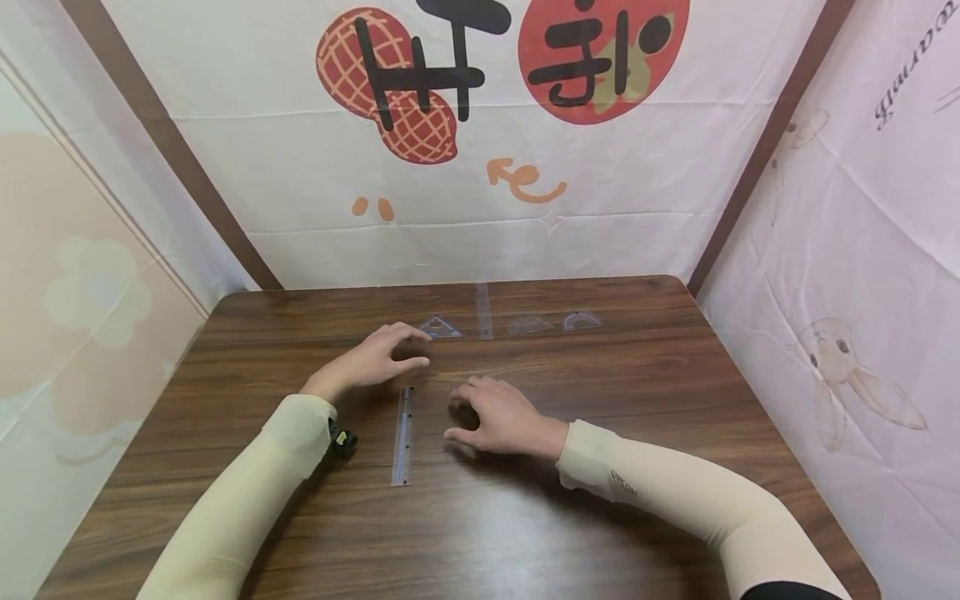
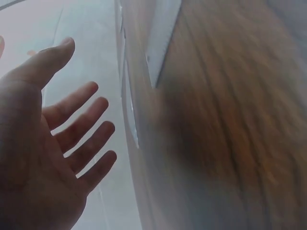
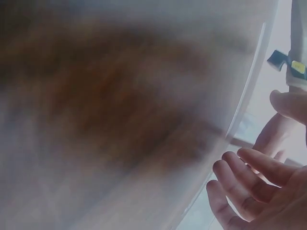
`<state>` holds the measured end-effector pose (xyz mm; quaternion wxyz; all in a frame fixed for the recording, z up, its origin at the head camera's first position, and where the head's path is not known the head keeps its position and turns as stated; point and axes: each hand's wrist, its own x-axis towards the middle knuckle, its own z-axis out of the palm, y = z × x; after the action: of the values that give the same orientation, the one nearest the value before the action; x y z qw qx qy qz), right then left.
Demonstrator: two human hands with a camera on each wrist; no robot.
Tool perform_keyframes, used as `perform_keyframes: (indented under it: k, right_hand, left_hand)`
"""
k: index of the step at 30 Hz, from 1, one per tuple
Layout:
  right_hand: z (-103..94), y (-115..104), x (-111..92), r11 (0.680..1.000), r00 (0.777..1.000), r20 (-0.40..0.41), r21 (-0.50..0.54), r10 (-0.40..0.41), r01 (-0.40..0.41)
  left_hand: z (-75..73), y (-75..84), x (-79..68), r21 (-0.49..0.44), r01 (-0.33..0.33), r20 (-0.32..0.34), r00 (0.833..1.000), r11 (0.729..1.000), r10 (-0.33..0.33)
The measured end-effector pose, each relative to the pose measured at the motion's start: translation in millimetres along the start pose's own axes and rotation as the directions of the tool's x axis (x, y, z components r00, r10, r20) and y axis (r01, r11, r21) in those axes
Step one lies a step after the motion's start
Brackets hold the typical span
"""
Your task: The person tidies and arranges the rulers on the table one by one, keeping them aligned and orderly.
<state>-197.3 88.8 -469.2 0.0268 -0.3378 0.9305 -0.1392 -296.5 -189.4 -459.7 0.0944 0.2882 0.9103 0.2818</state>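
Note:
A clear ruler (image 1: 402,437) lies lengthwise on the table between the two hands. My left hand (image 1: 375,358) hovers at its far end, thumb and fingers spread apart, holding nothing. Its fingertips overlap the left corner of a clear set square (image 1: 444,331) in the head view. In the left wrist view that hand (image 2: 53,124) shows straight, separated fingers beside the edge of a ruler (image 2: 160,43). To the right of the near ruler is my right hand (image 1: 501,418), fingers loosely bent and thumb apart. The right wrist view shows this hand (image 3: 259,196) with nothing in its palm.
Along the back of the wooden table (image 1: 600,500) lie a second clear ruler (image 1: 483,312), pointing away, and two clear protractors (image 1: 529,324) to its right. Printed cloth (image 1: 480,250) hangs behind the table and on both sides. The left wrist carries a small black device (image 1: 343,442).

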Motion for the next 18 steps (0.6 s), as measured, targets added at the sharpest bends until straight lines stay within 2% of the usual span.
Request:
perform_keyframes:
  k: [11, 18]
  right_hand:
    - [-9.8, 32, 14, 0.998, 0.996, -0.069, 0.044, 0.054, -0.051]
    - [-11.4, 49, 28, 0.993, 0.988, -0.095, 0.005, 0.122, -0.122]
  left_hand:
    - [4.5, 11.4, 38.3, -0.001, 0.009, -0.014, 1.0, 1.0, -0.009]
    - [8.0, 16.1, 65.1, 0.012, 0.037, -0.009, 0.999, 0.999, -0.037]
